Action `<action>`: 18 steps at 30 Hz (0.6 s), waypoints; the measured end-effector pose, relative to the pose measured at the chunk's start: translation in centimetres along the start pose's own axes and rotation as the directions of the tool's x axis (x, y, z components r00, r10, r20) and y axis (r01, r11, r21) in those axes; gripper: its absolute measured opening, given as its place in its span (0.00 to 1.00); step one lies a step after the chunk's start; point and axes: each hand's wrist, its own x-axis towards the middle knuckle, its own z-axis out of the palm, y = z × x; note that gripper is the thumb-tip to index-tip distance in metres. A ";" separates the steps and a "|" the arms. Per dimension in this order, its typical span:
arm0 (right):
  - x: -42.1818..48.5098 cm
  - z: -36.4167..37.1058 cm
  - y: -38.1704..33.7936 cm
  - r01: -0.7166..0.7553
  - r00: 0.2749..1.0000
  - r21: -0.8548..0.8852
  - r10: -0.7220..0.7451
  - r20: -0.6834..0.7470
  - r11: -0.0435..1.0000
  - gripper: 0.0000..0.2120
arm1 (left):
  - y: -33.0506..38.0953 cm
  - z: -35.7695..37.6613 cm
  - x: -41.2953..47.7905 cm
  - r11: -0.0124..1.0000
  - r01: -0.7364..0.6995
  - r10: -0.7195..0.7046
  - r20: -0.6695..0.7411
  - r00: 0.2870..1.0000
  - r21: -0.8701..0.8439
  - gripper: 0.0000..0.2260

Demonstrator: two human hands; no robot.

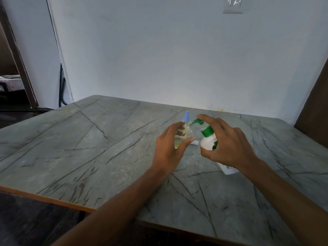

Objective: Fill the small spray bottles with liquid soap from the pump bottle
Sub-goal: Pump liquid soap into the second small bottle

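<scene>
My left hand point(170, 150) grips a small clear spray bottle point(184, 134) with its cap off, tilted, holding yellowish liquid in its lower part. My right hand point(229, 144) grips the white pump bottle point(208, 142), which has a green pump head point(199, 122); my index finger rests on top of that head. The green nozzle tip sits at the open neck of the small bottle. Behind my left hand stands a second small spray bottle with a light blue cap point(186, 116). A small light blue piece point(194, 143) lies on the table between my hands.
A grey marble-pattern table point(88, 148) with an orange front edge holds everything. A white wall stands right behind it, with a switch plate at the top. A dark doorway opens at the far left, and a brown panel stands at the right edge.
</scene>
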 end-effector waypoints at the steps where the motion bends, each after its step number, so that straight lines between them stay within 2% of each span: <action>1: 0.0 0.0 0.0 0.003 1.000 0.001 -0.003 -0.002 1.000 0.44 | 0.0 0.0 0.0 1.000 0.006 -0.006 0.000 1.000 0.003 0.22; 13: -0.1 -0.3 -0.1 0.013 0.999 0.058 -0.010 -0.054 0.998 0.38 | 0.0 0.3 -0.4 1.000 -0.027 0.026 0.037 0.999 0.009 0.22; 18: -0.1 -0.1 0.0 0.006 1.000 0.028 -0.005 -0.027 1.000 0.41 | 0.1 0.1 -0.2 1.000 -0.001 0.001 0.022 1.000 0.015 0.22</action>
